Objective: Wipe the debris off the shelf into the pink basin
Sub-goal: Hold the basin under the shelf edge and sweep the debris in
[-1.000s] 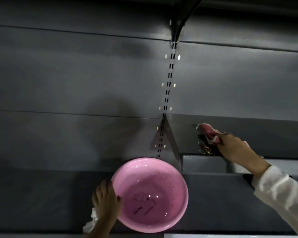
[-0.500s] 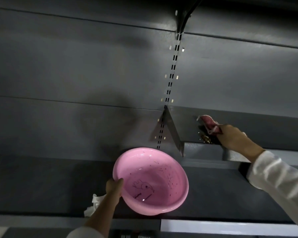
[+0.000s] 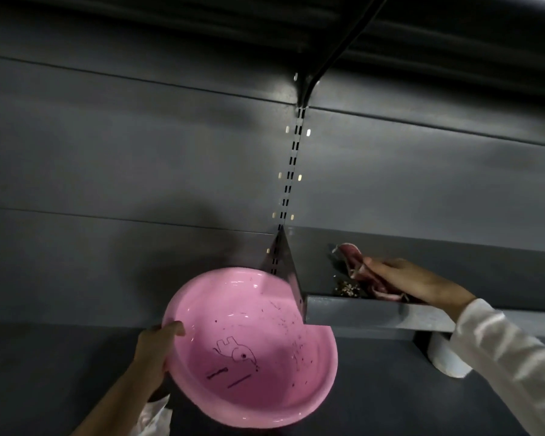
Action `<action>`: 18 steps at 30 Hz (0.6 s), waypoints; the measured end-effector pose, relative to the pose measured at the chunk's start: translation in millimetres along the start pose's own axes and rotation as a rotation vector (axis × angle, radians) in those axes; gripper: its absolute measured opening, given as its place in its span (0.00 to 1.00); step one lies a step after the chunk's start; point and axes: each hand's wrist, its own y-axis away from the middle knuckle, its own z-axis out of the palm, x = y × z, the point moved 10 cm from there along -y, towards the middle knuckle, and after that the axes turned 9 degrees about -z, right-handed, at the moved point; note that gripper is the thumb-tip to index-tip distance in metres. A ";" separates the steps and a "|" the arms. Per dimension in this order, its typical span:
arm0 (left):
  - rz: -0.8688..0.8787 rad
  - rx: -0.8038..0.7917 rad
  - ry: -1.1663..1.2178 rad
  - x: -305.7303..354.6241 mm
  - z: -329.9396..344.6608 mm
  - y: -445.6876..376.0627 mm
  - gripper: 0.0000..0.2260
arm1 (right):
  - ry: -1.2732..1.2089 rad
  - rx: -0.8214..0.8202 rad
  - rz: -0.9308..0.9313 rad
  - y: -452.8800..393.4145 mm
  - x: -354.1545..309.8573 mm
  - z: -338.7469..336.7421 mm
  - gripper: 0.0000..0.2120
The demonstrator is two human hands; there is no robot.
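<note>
The left hand [image 3: 153, 354] grips the rim of the round pink plastic basin [image 3: 249, 347], thumb curled inside, holding it tilted just under the left end of the dark grey metal shelf [image 3: 353, 311]. The right hand [image 3: 422, 283], fingers closed on a crumpled pink cloth [image 3: 356, 265], presses it on the shelf just beside a small pile of pale debris [image 3: 346, 289] near the front lip.

I see open grey back panel [image 3: 123, 158] from nine to twelve o'clock, slotted upright [image 3: 291, 171] at centre, shelf bracket [image 3: 288, 269] overlapping the pink basin [image 3: 249, 388] rim, shelf [image 3: 359, 311] lip at three o'clock, white roll [image 3: 444, 357] tucked beneath it.
</note>
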 end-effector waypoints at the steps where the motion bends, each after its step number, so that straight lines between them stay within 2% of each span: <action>1: 0.004 -0.016 0.009 4.0 -0.1 4.0 0.11 | 0.077 0.016 -0.005 -1.4 4.4 -2.5 0.16; 4: 0.004 -0.109 0.043 9.8 6.5 16.6 0.15 | 0.322 0.097 -0.046 -6.2 8.1 -4.8 0.16; 6: 0.001 -0.166 0.061 10.1 11.8 24.7 0.18 | 0.368 0.111 -0.034 -10.4 9.0 -0.6 0.16; 9: 0.003 -0.212 0.085 9.1 16.8 34.6 0.19 | 0.313 0.112 -0.012 -16.1 7.2 6.0 0.17; 18: 0.011 -0.239 0.139 13.0 26.0 51.9 0.20 | 0.262 0.030 -0.219 -29.0 -52.6 45.4 0.16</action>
